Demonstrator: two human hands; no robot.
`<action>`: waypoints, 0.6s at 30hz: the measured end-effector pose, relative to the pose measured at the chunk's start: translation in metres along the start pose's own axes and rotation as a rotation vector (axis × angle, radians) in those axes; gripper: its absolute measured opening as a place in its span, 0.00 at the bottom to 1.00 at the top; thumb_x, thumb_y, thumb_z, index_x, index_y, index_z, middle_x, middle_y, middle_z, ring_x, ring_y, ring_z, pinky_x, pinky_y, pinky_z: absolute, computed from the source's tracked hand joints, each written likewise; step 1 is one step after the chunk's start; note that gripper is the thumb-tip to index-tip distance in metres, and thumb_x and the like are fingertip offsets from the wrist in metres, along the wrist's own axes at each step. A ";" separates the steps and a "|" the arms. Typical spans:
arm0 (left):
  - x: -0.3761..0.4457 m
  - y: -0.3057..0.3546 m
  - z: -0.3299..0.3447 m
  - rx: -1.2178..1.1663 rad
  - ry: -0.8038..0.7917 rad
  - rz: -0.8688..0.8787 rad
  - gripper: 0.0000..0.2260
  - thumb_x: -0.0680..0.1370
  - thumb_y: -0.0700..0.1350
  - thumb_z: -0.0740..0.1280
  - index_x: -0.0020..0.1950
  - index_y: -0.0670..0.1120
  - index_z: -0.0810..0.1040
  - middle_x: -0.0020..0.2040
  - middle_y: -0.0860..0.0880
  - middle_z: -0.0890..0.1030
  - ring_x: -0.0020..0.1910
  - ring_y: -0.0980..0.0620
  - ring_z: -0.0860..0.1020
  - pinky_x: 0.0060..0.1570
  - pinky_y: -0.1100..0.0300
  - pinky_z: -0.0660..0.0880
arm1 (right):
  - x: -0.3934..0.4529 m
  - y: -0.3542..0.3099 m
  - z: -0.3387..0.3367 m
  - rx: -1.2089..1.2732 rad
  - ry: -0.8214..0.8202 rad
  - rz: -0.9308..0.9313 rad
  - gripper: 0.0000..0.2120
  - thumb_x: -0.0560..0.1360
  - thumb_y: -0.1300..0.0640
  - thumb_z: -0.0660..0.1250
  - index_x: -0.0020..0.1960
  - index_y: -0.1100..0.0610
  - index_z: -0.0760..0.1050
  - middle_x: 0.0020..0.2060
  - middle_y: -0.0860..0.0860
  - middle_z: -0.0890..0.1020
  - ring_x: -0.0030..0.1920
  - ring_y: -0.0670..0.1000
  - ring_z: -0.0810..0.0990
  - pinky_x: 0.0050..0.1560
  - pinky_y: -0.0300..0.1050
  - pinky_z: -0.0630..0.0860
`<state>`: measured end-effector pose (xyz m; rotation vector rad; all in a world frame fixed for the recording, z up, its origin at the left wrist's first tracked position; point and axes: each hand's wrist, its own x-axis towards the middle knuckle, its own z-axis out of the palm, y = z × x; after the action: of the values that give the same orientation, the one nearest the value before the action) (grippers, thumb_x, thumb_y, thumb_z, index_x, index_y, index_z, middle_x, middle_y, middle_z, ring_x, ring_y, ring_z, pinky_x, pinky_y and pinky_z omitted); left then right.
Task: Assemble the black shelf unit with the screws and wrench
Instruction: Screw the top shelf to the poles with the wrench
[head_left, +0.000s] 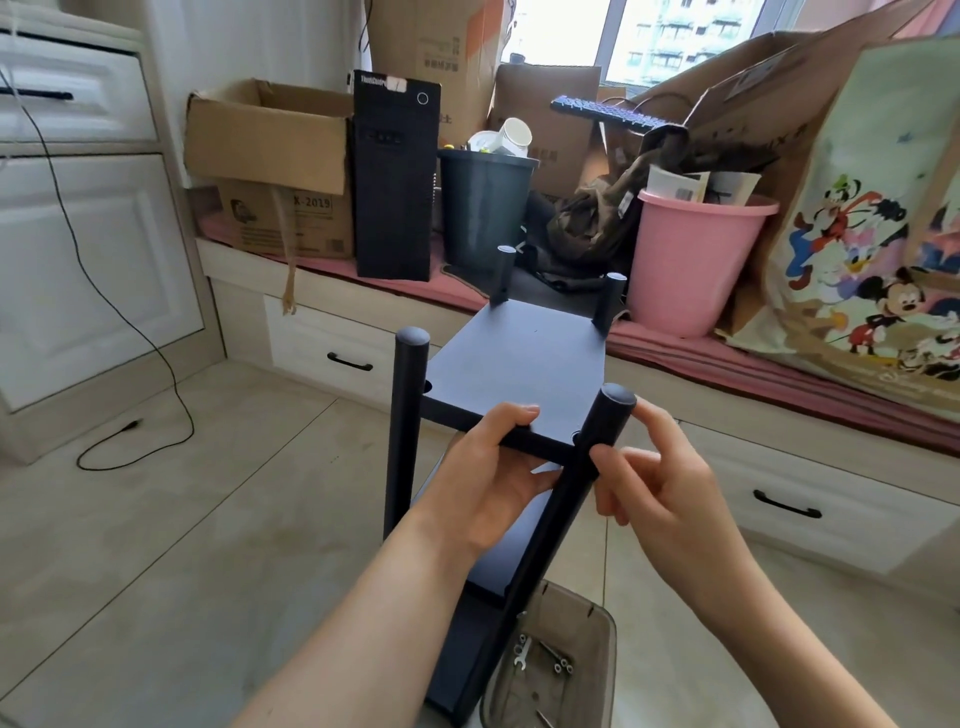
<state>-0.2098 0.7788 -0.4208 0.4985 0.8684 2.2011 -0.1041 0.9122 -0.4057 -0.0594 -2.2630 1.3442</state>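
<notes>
The black shelf unit (519, 358) stands upright on the floor in front of me, its top board framed by round black posts at the corners. My left hand (483, 473) grips the near edge of the top board, thumb on top and fingers underneath. My right hand (654, 467) pinches the near right post (597, 441) just below its capped end. A clear plastic container (597, 649) at the bottom right holds a small silver wrench (521, 652) and several screws (560, 664). A lower board shows beneath my left forearm.
A cushioned window bench with drawers (805, 499) runs behind the shelf, crowded with cardboard boxes (270, 156), a black computer tower (395, 182), a dark bin (483, 208), a pink bucket (696, 260) and a cartoon-print bag (878, 234). White cabinets (78, 234) and a black cable (130, 332) lie left.
</notes>
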 end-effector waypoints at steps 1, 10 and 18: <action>0.000 0.000 -0.001 0.000 -0.007 -0.004 0.08 0.78 0.41 0.65 0.39 0.42 0.76 0.51 0.39 0.77 0.56 0.38 0.78 0.55 0.46 0.79 | 0.002 0.001 0.000 -0.007 0.028 0.028 0.22 0.72 0.42 0.65 0.65 0.36 0.66 0.31 0.50 0.79 0.31 0.47 0.75 0.39 0.45 0.76; -0.001 0.002 0.001 -0.028 0.000 -0.027 0.06 0.76 0.39 0.66 0.51 0.39 0.74 0.59 0.37 0.72 0.59 0.35 0.76 0.57 0.44 0.78 | 0.016 0.011 0.002 0.292 -0.084 0.143 0.37 0.70 0.49 0.73 0.72 0.35 0.58 0.62 0.54 0.79 0.61 0.48 0.80 0.62 0.46 0.75; 0.001 0.000 -0.001 -0.012 -0.023 0.000 0.08 0.77 0.39 0.65 0.44 0.42 0.84 0.53 0.40 0.82 0.57 0.38 0.79 0.56 0.43 0.79 | 0.020 0.018 0.009 0.328 -0.046 0.088 0.22 0.70 0.58 0.69 0.63 0.47 0.74 0.56 0.37 0.83 0.59 0.38 0.79 0.57 0.33 0.74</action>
<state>-0.2111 0.7792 -0.4218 0.5174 0.8430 2.1945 -0.1290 0.9200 -0.4161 -0.0162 -2.0674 1.7621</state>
